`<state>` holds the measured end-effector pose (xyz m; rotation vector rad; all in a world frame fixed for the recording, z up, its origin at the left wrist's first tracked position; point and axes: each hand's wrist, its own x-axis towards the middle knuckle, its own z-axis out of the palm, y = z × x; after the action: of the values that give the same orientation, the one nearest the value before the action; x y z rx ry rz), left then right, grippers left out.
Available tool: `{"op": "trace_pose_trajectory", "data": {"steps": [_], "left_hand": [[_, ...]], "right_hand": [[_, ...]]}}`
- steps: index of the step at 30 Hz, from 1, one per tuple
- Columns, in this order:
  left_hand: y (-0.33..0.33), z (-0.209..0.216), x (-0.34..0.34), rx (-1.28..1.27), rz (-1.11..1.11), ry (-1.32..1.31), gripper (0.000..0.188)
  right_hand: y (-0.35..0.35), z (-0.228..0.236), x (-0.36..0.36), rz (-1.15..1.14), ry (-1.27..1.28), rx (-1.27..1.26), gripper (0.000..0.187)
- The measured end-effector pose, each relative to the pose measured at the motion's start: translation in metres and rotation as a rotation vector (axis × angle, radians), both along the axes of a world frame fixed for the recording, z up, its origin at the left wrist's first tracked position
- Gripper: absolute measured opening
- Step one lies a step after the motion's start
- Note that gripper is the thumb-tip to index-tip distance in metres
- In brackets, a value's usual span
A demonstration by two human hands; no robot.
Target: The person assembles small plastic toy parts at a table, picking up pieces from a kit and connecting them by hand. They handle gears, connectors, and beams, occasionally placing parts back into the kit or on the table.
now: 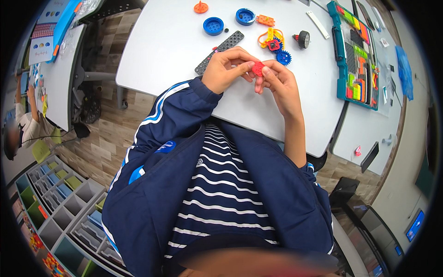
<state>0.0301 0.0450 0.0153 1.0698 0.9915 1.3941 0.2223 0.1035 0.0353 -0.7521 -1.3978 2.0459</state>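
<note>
Both my hands meet over the near edge of a white table [161, 51], pinching a small red gear-like piece [258, 69] between them. My left hand [227, 69] grips it with thumb and forefinger from the left. My right hand [278, 83] holds it from the right with its fingertips. Just beyond my left hand lies a long black perforated strip [220, 51]. A blue gear [284, 57] and a yellow and red cluster of parts [272, 39] sit just past my right hand.
Two blue wheels [213, 26] [245, 16], orange pieces [200, 7] and a black wheel on an axle [302, 39] lie farther back. A teal parts tray [357, 55] stands at right. Another person [23, 124] sits far left. Storage cubbies [60, 203] are at lower left.
</note>
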Motion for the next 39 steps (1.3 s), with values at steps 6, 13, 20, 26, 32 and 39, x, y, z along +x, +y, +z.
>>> {"op": "trace_pose_trajectory", "data": {"steps": [6,13,20,26,32,39], "left_hand": [[0.0,0.002,0.002,-0.058,0.01,-0.069,0.015],[0.002,-0.001,-0.009,-0.21,-0.252,-0.481,0.018],[0.004,-0.011,-0.002,-0.305,-0.319,-0.461,0.021],[0.004,-0.007,0.0,-0.328,-0.223,-0.39,0.022],[0.003,-0.007,0.006,-0.166,-0.05,-0.061,0.02],[0.004,-0.007,0.007,-0.14,0.067,-0.12,0.019]], "right_hand": [[0.004,0.002,0.006,-0.101,0.168,-0.115,0.025],[0.004,0.003,0.004,-0.2,0.086,-0.051,0.024],[0.002,0.001,0.0,-0.196,0.0,0.009,0.02],[0.002,-0.001,-0.003,-0.235,-0.044,0.049,0.02],[-0.002,-0.001,-0.007,-0.257,-0.065,0.128,0.016],[-0.007,-0.007,-0.013,-0.281,-0.051,0.177,0.019]]}}
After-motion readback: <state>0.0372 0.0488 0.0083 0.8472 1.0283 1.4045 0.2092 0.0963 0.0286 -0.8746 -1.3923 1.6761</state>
